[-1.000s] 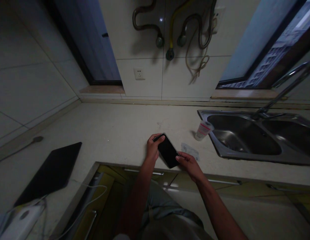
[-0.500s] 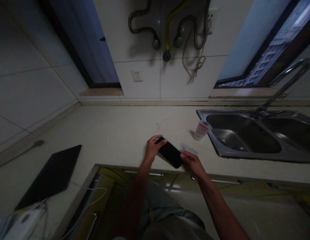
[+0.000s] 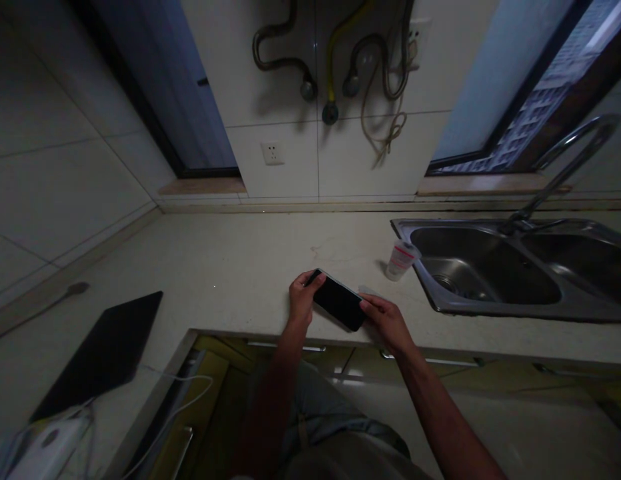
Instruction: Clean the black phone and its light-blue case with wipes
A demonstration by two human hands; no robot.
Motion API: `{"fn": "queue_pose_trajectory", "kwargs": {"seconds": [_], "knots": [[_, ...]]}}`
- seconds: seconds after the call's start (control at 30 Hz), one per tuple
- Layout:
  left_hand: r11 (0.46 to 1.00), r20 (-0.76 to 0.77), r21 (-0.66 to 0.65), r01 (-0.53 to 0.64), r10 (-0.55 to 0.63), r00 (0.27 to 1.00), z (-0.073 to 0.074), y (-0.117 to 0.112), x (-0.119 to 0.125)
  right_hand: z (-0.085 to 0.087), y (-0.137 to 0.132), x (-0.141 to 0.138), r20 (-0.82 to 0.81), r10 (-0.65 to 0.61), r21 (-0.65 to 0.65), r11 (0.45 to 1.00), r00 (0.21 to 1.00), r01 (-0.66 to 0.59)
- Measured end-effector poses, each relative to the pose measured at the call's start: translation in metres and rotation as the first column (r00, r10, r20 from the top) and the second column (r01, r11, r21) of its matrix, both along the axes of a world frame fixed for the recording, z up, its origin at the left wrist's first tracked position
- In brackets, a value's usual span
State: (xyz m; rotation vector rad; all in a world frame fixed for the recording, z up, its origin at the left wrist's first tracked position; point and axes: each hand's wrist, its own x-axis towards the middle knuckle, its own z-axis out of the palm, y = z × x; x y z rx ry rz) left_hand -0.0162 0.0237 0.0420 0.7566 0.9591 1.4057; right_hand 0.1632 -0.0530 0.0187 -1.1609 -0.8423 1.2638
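Both of my hands hold a black phone [image 3: 337,301] with a dark screen just above the pale countertop [image 3: 230,260], near its front edge. My left hand [image 3: 302,300] grips the phone's upper left end, fingers curled over its edge. My right hand [image 3: 385,321] pinches the lower right end. The phone lies slanted between them, screen up.
A small white cup with a red label [image 3: 401,259] stands beside the steel double sink [image 3: 495,273] and its tap [image 3: 560,173] on the right. A dark flat board [image 3: 103,350] lies at the left, with a white device and cable [image 3: 45,447]. Hoses [image 3: 360,67] and a socket [image 3: 272,153] are on the wall.
The phone has turned from nearly upright to a flatter slant and shifted slightly left, both hands still on it. A small packet that showed behind my right hand is now mostly hidden.
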Motion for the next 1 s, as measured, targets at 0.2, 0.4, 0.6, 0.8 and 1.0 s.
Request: {"fn": "queue_pose_trajectory", "kwargs": {"seconds": [0.2,0.4,0.6,0.8,1.0], "knots": [[0.947,0.132,-0.068,0.313,-0.303,0.944,-0.001,-0.024,0.013,0.007,0.004,-0.027,-0.165,-0.182,-0.010,0.983,0.969,0.183],[0.910,0.069,-0.148,0.387,-0.381,0.922,-0.014,-0.037,0.012,0.002,0.007,-0.035,-0.220,-0.159,-0.031,0.987,0.963,0.156],[0.860,-0.038,-0.217,0.462,-0.480,0.876,-0.021,-0.038,-0.001,-0.008,0.005,-0.038,-0.302,-0.162,-0.022,0.986,0.939,0.164],[0.901,-0.114,-0.223,0.372,-0.403,0.908,-0.028,-0.040,-0.003,-0.009,0.005,-0.044,-0.298,-0.131,-0.047,0.991,0.946,0.123],[0.906,-0.139,-0.163,0.390,-0.412,0.900,-0.019,-0.040,-0.012,-0.001,0.001,-0.039,-0.157,-0.086,-0.004,0.996,0.984,0.087]]}}
